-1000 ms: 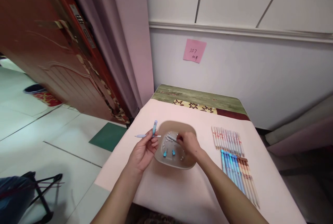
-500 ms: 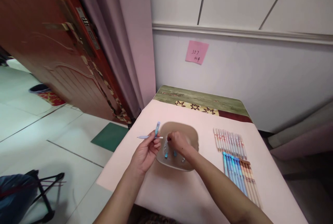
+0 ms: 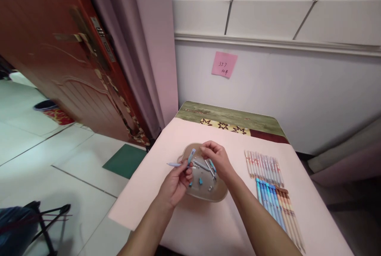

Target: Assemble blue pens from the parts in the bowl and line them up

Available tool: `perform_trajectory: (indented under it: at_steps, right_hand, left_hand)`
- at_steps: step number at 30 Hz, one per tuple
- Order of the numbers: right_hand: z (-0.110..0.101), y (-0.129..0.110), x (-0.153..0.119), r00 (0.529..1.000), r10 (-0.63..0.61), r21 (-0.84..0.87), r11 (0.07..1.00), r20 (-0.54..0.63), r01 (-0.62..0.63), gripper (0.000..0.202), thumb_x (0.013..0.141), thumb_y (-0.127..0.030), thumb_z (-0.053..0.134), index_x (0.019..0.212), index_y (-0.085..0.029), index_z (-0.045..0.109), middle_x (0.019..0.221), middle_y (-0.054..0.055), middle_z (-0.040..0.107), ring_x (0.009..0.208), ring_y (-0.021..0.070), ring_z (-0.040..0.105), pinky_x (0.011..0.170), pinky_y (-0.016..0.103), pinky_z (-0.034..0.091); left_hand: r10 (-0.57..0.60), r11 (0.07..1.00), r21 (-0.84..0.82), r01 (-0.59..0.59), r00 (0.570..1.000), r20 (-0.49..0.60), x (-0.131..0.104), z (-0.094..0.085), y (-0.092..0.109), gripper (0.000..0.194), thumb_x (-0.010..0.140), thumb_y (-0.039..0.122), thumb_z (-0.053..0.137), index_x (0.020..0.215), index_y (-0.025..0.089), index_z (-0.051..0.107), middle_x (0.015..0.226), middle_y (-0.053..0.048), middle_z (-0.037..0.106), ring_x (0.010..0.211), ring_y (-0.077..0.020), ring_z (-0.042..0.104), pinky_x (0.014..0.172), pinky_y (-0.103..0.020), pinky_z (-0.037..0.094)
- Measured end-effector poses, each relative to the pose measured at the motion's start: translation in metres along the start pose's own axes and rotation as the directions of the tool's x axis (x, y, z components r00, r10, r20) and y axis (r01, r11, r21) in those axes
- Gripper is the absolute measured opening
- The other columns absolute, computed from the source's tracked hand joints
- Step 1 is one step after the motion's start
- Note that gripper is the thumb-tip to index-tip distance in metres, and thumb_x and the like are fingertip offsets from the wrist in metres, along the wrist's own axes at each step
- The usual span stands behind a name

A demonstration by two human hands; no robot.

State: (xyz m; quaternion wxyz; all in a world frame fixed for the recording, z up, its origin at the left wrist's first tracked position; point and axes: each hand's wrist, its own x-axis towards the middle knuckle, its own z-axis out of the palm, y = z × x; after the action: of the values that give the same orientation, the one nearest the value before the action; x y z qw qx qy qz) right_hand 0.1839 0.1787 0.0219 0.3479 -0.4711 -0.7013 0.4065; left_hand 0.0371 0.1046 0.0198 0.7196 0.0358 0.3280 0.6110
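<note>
Right now I see my left fingers (image 3: 187,167) pinched around a blue pen barrel (image 3: 191,156) that tilts up over the near-left rim of the tray (image 3: 220,195), with a thin refill (image 3: 175,164) also caught in that grip and pointing out toward the left edge of the surface (image 3: 184,224). The left hand (image 3: 175,182) is closed on both. My right fingers (image 3: 205,151) are curled shut on a slim grey piece (image 3: 201,164) and another blue pen part (image 3: 212,166), held just above the tray's middle, close beside the barrel but I cannot tell if they touch. The right hand (image 3: 217,160) hovers over the tray. Inside the tray lie small blue caps (image 3: 200,181) and pale bits. Well apart, toward the right edge, a row of white pens (image 3: 263,162) lies side by side, with blue pens (image 3: 266,194) and tan pens (image 3: 287,208) nearer the front. A pink note (image 3: 224,64) is stuck on the wall beyond the far edge.
</note>
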Motion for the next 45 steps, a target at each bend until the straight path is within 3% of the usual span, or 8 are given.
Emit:
perform_trajectory:
  at_steps: [3, 7, 18, 23, 33, 37, 41, 45]
  right_hand:
    - [-0.007, -0.009, -0.012, 0.997, 0.044, 0.557, 0.83, -0.058, -0.004, 0.019, 0.083, -0.036, 0.061, 0.088, -0.018, 0.063, 0.077, -0.001, 0.063, 0.07, 0.0124, 0.058, 0.069, 0.023, 0.047]
    - [-0.004, -0.012, -0.021, 0.997, 0.079, 0.721, 0.69, 0.01, -0.062, 0.017, 0.076, -0.034, 0.071, 0.082, -0.018, 0.066, 0.074, -0.002, 0.062, 0.068, 0.0109, 0.055, 0.068, 0.022, 0.045]
    - [0.0, -0.006, -0.025, 0.991, 0.124, 0.742, 0.669, -0.053, -0.044, 0.021, 0.072, -0.036, 0.074, 0.083, -0.019, 0.067, 0.074, -0.001, 0.063, 0.067, 0.0124, 0.057, 0.068, 0.026, 0.049]
    - [-0.003, -0.003, -0.027, 0.993, 0.091, 0.674, 0.739, -0.078, -0.015, 0.023, 0.072, -0.037, 0.073, 0.088, -0.02, 0.07, 0.078, 0.001, 0.067, 0.07, 0.0141, 0.059, 0.07, 0.028, 0.05]
    - [0.004, -0.002, -0.035, 0.999, 0.032, 0.718, 0.694, 0.038, -0.05, 0.026, 0.069, -0.036, 0.077, 0.089, -0.022, 0.067, 0.08, 0.001, 0.069, 0.071, 0.0158, 0.062, 0.072, 0.031, 0.051]
    - [0.006, -0.006, -0.038, 0.999, 0.043, 0.695, 0.719, 0.004, -0.034, 0.026, 0.071, -0.04, 0.075, 0.085, -0.02, 0.067, 0.075, 0.001, 0.068, 0.067, 0.0159, 0.061, 0.07, 0.031, 0.051]
    - [-0.007, -0.004, -0.04, 0.99, 0.095, 0.67, 0.743, -0.104, -0.001, 0.029, 0.075, -0.043, 0.071, 0.09, -0.02, 0.063, 0.083, 0.004, 0.069, 0.076, 0.0174, 0.063, 0.073, 0.03, 0.051]
    - [-0.013, 0.011, -0.052, 0.993, 0.1, 0.565, 0.824, -0.06, -0.049, 0.025, 0.077, -0.041, 0.07, 0.086, -0.019, 0.063, 0.075, 0.002, 0.067, 0.068, 0.0157, 0.061, 0.063, 0.025, 0.047]
  left_hand:
    - [-0.044, 0.999, 0.021, 0.044, 0.999, 0.017, 0.003, 0.002, -0.01, 0.003, 0.082, 0.008, 0.06, 0.082, 0.009, 0.063, 0.073, -0.006, 0.062, 0.054, -0.0061, 0.051, 0.045, -0.015, 0.042]
    - [-0.075, 0.997, 0.015, 0.075, 0.996, 0.046, 0.003, 0.004, -0.016, 0.004, 0.082, 0.008, 0.062, 0.086, 0.009, 0.063, 0.073, -0.005, 0.062, 0.054, -0.0061, 0.052, 0.045, -0.015, 0.041]
    - [-0.076, 0.997, 0.036, 0.073, 0.993, 0.088, 0.0, 0.003, -0.018, 0.005, 0.081, 0.011, 0.065, 0.084, 0.011, 0.062, 0.075, -0.005, 0.062, 0.055, -0.0058, 0.052, 0.045, -0.015, 0.041]
    - [-0.087, 0.996, 0.036, 0.084, 0.991, 0.098, -0.001, 0.005, -0.018, 0.006, 0.08, 0.011, 0.066, 0.084, 0.011, 0.062, 0.075, -0.004, 0.062, 0.054, -0.0056, 0.052, 0.045, -0.015, 0.041]
    - [-0.08, 0.996, 0.043, 0.076, 0.989, 0.122, -0.002, 0.009, -0.019, 0.01, 0.079, 0.012, 0.068, 0.087, 0.01, 0.064, 0.073, -0.003, 0.061, 0.054, -0.0049, 0.052, 0.045, -0.015, 0.04]
    - [-0.089, 0.995, 0.046, 0.084, 0.989, 0.121, -0.001, 0.01, -0.021, 0.012, 0.079, 0.012, 0.068, 0.09, 0.011, 0.064, 0.072, -0.002, 0.061, 0.054, -0.0057, 0.053, 0.045, -0.016, 0.042]
    - [-0.073, 0.996, 0.046, 0.07, 0.996, 0.049, 0.0, 0.01, -0.016, 0.012, 0.08, 0.004, 0.06, 0.09, 0.008, 0.065, 0.081, -0.009, 0.067, 0.061, -0.0084, 0.061, 0.055, -0.017, 0.051]
    - [0.037, 0.996, 0.084, -0.034, 0.999, -0.032, 0.003, 0.011, -0.006, 0.013, 0.083, 0.001, 0.053, 0.086, 0.007, 0.064, 0.084, -0.012, 0.07, 0.062, -0.0097, 0.063, 0.057, -0.017, 0.054]
